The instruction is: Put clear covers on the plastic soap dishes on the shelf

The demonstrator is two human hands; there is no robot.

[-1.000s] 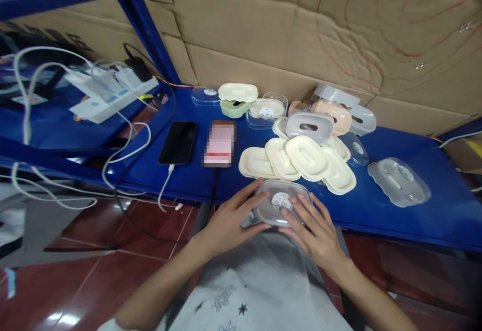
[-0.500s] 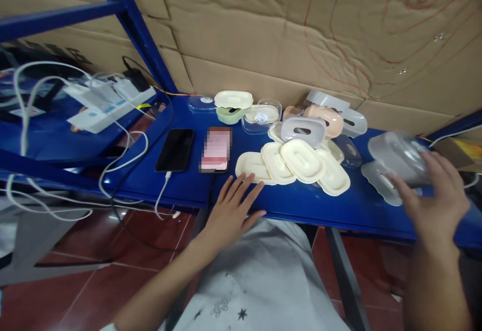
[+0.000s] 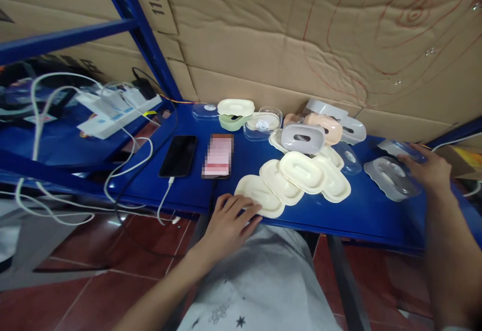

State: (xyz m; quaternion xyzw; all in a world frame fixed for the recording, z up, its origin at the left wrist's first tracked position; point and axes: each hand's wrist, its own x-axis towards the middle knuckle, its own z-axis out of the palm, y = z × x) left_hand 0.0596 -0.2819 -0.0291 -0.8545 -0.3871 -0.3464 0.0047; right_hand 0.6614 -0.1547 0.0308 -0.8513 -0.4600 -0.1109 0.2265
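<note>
My left hand lies at the near table edge, its bent fingers pressed on the cream oval lid and its thumb at the lid's near edge. Other cream lids overlap to its right. Out at the right, my right hand has its fingers closed on a clear plastic cover; part of the cover is hidden by the hand. Just in front of that hand rests a grey slotted piece with a clear, stickered cover over or against it.
Grey slotted shells, peach shells and a green box with a cream lid stand along the back. Two phones lie at left, near a power strip and white cables. A cardboard wall closes the back.
My left hand has drawn the leftmost cream lid toward the table's near edge, and its fingers have bent. My right hand has moved farther back, the clear cover now beyond the grey piece.
</note>
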